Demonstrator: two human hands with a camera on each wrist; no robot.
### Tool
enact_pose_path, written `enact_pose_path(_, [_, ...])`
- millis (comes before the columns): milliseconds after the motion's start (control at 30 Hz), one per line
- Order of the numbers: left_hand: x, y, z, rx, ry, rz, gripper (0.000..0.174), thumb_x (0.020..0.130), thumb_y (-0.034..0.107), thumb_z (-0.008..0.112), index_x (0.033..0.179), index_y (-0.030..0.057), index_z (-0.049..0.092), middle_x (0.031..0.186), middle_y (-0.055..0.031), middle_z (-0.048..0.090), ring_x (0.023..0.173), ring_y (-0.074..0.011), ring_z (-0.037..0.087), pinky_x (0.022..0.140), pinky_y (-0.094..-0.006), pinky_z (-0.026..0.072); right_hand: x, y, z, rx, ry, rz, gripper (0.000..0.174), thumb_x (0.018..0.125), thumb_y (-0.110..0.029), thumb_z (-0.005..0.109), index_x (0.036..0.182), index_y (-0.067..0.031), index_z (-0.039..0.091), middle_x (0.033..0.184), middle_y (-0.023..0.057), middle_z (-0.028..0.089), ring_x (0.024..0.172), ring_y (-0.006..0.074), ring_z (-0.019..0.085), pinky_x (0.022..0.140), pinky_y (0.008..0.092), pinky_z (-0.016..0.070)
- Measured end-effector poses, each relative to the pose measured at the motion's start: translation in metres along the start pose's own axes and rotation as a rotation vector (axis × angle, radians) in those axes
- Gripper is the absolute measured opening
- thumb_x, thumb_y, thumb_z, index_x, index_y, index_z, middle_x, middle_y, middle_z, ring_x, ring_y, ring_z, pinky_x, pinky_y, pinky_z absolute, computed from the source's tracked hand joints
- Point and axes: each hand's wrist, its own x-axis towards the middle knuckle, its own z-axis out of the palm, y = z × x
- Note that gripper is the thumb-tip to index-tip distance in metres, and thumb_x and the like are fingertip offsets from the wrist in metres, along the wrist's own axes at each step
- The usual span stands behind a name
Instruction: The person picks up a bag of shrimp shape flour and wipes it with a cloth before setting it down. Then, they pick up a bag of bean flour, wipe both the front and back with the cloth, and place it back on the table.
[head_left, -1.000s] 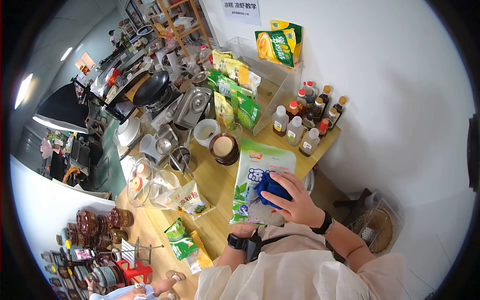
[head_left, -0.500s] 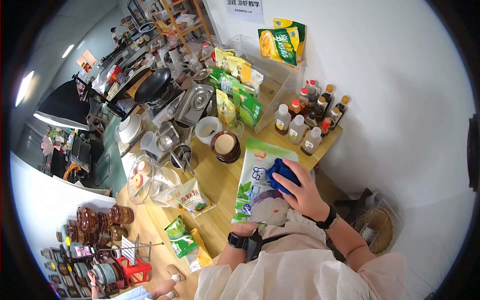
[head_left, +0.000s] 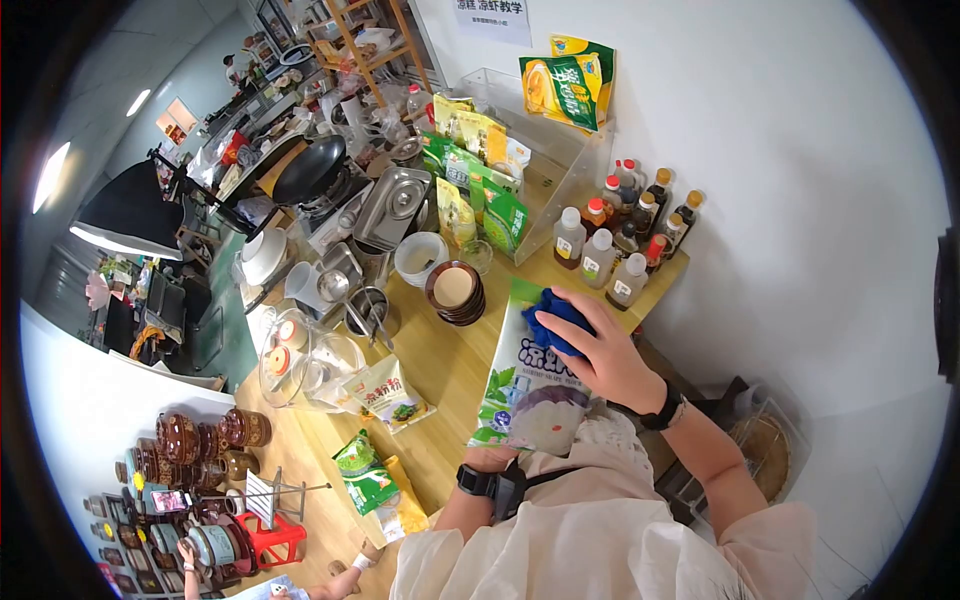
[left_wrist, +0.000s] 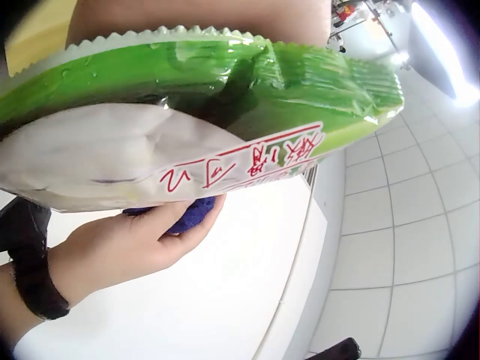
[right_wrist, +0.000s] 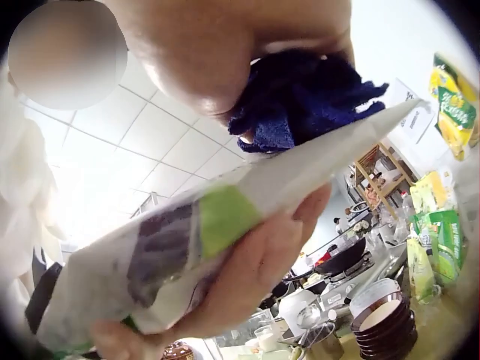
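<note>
The cloth (head_left: 563,322) is dark blue, the stacked bowls (head_left: 456,290) brown with cream insides.

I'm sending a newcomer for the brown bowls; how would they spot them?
On the wooden table, find the upright green and yellow packets. In front of them, beside a white tub, is the bowl stack: unlike the tub, dark brown and nested several high.

I have room over the bare table (head_left: 440,375) between the bowls (head_left: 457,290) and the small packet (head_left: 390,395), left of the bag (head_left: 530,400). A narrower way runs between the bowls and the bottles (head_left: 600,255), up to the box wall (head_left: 570,190). Right of the bottles, the room wall (head_left: 790,200) limits me. Pots (head_left: 370,315) obstruct the far left. My right hand (head_left: 610,365) and cloth (head_left: 562,320) block the bag's upper face; my left hand (right_wrist: 259,266) blocks its underside.
</note>
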Motion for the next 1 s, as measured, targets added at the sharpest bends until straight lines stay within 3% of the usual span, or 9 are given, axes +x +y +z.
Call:
enact_pose_path(200, [-0.002,0.0,0.0,-0.002,0.009,0.004,0.05,0.097,0.032,0.046,0.139,0.0087,0.034,0.138,-0.0103,0.044,0.124,-0.0234,0.046,0.106,-0.0376,0.0378,0.019,0.002,-0.001,0.047,0.022,-0.039,0.057,0.076,-0.005,0.068,0.13,-0.0157,0.053,0.137,0.0134,0.043,0.114,0.0341,0.049,0.096,0.0429,0.0423])
enact_pose_path(500, [-0.003,0.0,-0.001,-0.003,0.007,0.012,0.049,0.098,0.032,0.045,0.139,0.0087,0.033,0.138,-0.0103,0.044,0.124,-0.0234,0.045,0.106,-0.0378,0.0377,0.018,0.008,-0.015,0.063,-0.155,-0.054,0.057,0.073,-0.001,0.071,0.126,-0.0153,0.055,0.136,0.0126,0.044,0.117,0.0338,0.047,0.098,0.0421,0.0422])
enact_pose_path(600, [-0.002,0.001,0.0,-0.001,0.004,0.014,0.049,0.098,0.032,0.045,0.139,0.0088,0.033,0.138,-0.0103,0.044,0.124,-0.0234,0.045,0.106,-0.0378,0.0377,0.011,0.012,-0.021,0.073,-0.188,0.0,0.05,0.078,-0.002,0.068,0.125,-0.0137,0.056,0.136,0.0123,0.045,0.122,0.0328,0.045,0.101,0.0413,0.0399])
enact_pose_path(1000, [-0.01,0.003,-0.007,0.023,0.02,0.016,0.049,0.098,0.033,0.044,0.14,0.0088,0.033,0.138,-0.0103,0.043,0.124,-0.0235,0.045,0.106,-0.038,0.0376,-0.017,0.018,-0.038,-0.058,-0.22,0.028,0.055,0.071,0.003,0.067,0.122,-0.0137,0.058,0.135,0.0125,0.045,0.119,0.0333,0.047,0.096,0.0407,0.0449])
